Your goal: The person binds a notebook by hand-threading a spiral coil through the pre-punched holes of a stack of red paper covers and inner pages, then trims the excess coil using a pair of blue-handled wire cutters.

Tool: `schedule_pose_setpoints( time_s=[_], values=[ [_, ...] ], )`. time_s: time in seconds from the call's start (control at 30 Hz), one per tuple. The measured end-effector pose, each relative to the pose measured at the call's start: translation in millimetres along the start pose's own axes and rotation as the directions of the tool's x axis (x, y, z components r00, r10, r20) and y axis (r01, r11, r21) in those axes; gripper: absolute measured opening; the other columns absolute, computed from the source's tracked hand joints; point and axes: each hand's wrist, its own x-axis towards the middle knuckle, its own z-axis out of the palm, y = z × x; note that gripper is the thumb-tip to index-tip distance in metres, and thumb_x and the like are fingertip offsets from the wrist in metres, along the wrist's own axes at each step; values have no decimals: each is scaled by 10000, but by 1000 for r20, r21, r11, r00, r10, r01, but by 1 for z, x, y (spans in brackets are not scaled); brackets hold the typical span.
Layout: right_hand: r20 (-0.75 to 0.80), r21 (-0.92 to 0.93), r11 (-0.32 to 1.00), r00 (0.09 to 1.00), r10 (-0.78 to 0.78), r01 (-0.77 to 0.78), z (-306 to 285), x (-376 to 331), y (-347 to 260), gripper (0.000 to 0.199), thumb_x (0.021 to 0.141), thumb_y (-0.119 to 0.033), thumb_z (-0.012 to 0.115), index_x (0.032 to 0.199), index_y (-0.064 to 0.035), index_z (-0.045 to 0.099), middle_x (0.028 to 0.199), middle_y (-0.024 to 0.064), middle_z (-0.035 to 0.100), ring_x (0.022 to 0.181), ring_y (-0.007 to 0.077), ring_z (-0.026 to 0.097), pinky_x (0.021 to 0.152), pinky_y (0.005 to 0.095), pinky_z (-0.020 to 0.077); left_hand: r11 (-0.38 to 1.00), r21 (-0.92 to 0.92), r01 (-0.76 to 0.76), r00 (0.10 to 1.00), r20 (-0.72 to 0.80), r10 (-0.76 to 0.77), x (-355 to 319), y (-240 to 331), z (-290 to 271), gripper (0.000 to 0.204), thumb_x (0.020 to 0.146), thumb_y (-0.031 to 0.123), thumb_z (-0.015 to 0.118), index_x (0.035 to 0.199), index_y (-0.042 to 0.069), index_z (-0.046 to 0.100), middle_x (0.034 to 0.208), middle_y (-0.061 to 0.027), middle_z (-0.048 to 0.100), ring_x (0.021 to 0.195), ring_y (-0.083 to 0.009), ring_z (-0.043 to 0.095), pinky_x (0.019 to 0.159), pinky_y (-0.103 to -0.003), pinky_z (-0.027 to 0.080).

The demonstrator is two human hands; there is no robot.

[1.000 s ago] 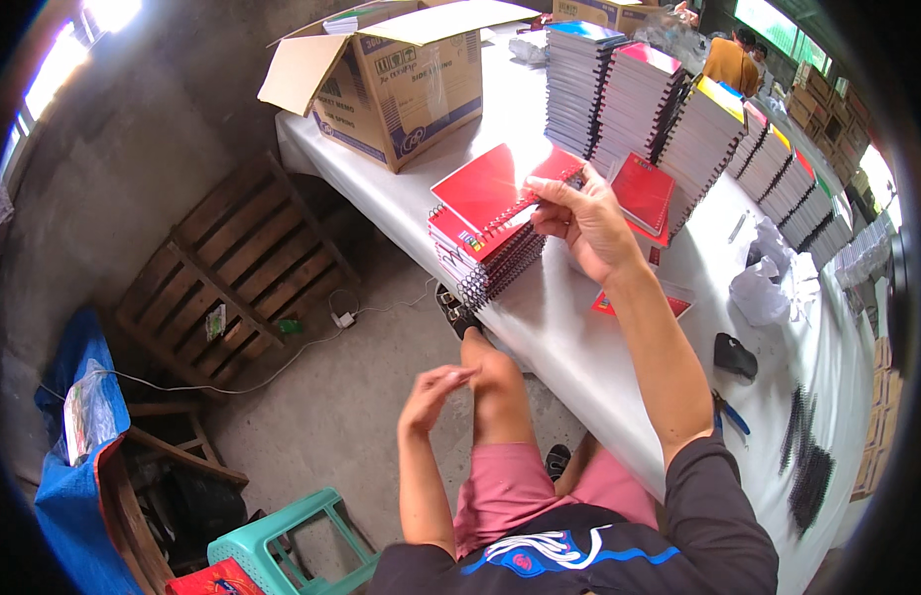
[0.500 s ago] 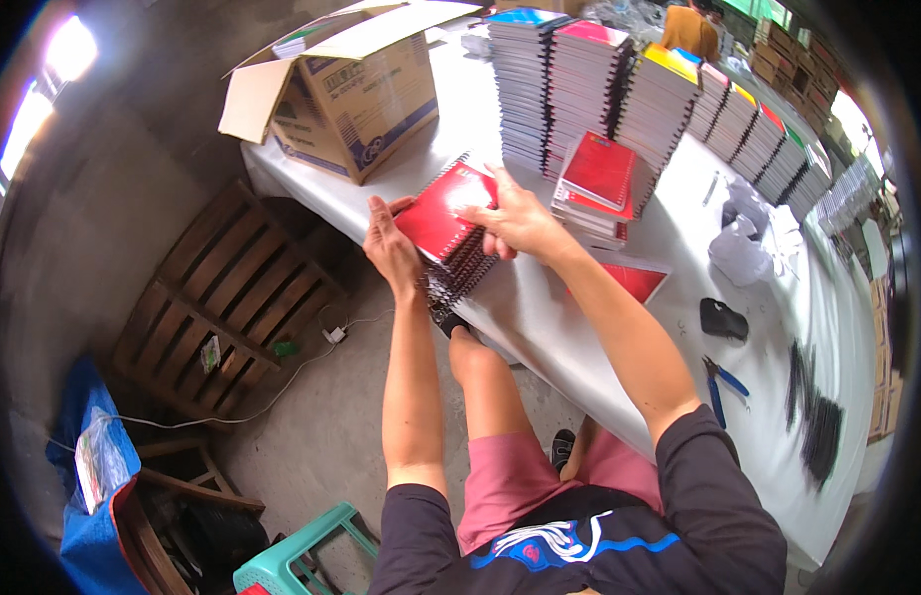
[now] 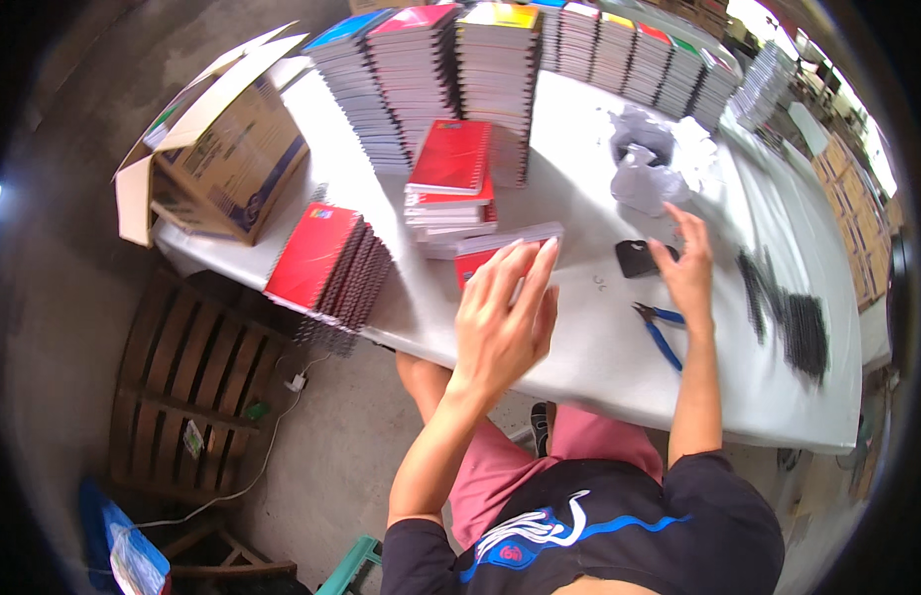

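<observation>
My left hand (image 3: pixel 505 315) is stretched out, palm down, above the front of the table, holding nothing. Just beyond its fingertips lies a red-covered booklet (image 3: pixel 472 266), partly hidden by the hand. My right hand (image 3: pixel 688 268) has its fingers apart, with the thumb at the edge of a small flat black piece (image 3: pixel 635 260); whether they touch I cannot tell. Blue-handled cutting pliers (image 3: pixel 663 342) lie closer to me. On the left, a stack of red spiral notebooks (image 3: pixel 316 253) stands at the table edge. Behind my left hand sits a pile of red-covered books (image 3: pixel 452 159).
An open cardboard box (image 3: pixel 232 164) stands at the far left. Tall notebook stacks (image 3: pixel 498 79) line the back. Crumpled plastic bags (image 3: pixel 651 174) lie beyond my right hand. Black binding coils (image 3: pixel 805 337) rest at the right. A wooden slatted bench (image 3: pixel 187 382) is below the table's left edge.
Both hands have left the red spiral notebook stack, which now stands alone at the table edge. They have moved right, my right hand to the black piece. The view has turned rightward.
</observation>
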Motion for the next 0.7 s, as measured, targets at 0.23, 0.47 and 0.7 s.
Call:
schedule_pose_setpoints(
  time_s=[0.23,0.47,0.7],
  values=[
    [-110,-699,486,750,652,-525,-99,-28,191,855,749,-527,673,1446,-253,260,1497,91,225,1376,315,191,999,671,228,848,527,-45,943,303,-138,-1,-42,98,494,826,257,616,1266,77,482,1055,-71,556,1019,-234,525,950,-432,309],
    [5,-847,457,854,520,-273,-111,-32,227,430,939,-259,486,1362,-233,413,1181,62,575,1148,273,509,954,637,230,940,323,-111,918,395,-27,11,-27,75,396,810,246,638,1168,129,516,975,-36,534,966,-199,512,938,-470,241],
    [-110,-680,672,947,302,-294,-133,-22,228,428,945,-225,489,1365,-226,411,1149,116,593,1056,299,582,843,448,461,904,409,-122,952,307,-10,-16,-35,95,597,824,280,633,1370,172,418,993,5,534,948,-163,525,934,-491,238]
  ],
)
